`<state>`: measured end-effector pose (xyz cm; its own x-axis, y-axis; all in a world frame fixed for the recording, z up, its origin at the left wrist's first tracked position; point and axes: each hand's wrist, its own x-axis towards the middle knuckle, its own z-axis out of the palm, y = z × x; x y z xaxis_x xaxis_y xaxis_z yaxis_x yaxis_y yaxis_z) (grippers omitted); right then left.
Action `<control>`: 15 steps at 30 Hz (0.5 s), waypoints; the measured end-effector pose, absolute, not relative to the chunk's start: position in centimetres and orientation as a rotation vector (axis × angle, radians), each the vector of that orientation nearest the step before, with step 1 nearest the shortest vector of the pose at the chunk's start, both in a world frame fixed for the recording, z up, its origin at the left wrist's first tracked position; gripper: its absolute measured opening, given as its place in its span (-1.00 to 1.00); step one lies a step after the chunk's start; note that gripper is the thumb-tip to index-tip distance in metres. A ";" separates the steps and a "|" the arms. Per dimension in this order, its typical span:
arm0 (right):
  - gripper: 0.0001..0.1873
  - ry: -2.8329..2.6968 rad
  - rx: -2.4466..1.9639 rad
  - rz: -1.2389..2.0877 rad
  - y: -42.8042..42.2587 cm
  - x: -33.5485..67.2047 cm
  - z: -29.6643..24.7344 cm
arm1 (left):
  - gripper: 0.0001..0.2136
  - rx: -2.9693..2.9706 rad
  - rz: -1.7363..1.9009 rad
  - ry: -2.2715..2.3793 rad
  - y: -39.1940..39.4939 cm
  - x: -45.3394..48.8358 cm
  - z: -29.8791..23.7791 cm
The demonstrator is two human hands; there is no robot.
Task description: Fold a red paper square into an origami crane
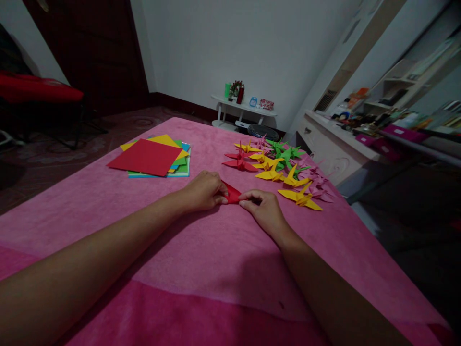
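Observation:
Between my hands, on the pink cloth [201, 240], lies a small folded piece of red origami paper [232, 193]. My left hand [204, 191] is closed on its left side, fingers curled and pressed down against it. At the right corner, the thumb and forefinger of my right hand [264, 206] pinch the paper. The fingers hide part of the folds. To the left rests a stack of coloured paper squares with a red sheet [146, 157] on top. Beyond my right hand stand folded paper cranes, among them a yellow crane [301, 198], a red crane [240, 161] and a green crane [286, 154].
More pink cranes [317, 180] sit near the right edge of the cloth-covered surface. Against the back wall is a small white table [245, 104] bearing several small items. A cluttered white cabinet [334, 139] stands at right, and a red chair [39, 89] at left.

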<state>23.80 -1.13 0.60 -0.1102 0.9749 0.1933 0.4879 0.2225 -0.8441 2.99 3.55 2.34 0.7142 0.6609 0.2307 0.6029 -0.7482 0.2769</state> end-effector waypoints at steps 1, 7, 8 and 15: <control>-0.89 -1.705 -1.374 0.805 -1.2 23.8 0.6 | -0.88 2.745 0.470 1.030 3.5 3.0 2.3; -0.95 -1.706 -1.357 0.783 -1.4 23.6 0.8 | -0.85 2.666 0.557 1.029 3.2 2.9 2.1; -0.96 -1.711 -1.350 0.777 -1.4 23.6 0.9 | -0.85 2.640 0.576 1.038 3.1 2.9 2.0; -0.95 -1.719 -1.393 0.721 -1.6 23.3 1.0 | -0.85 2.619 0.617 1.104 2.9 3.0 1.7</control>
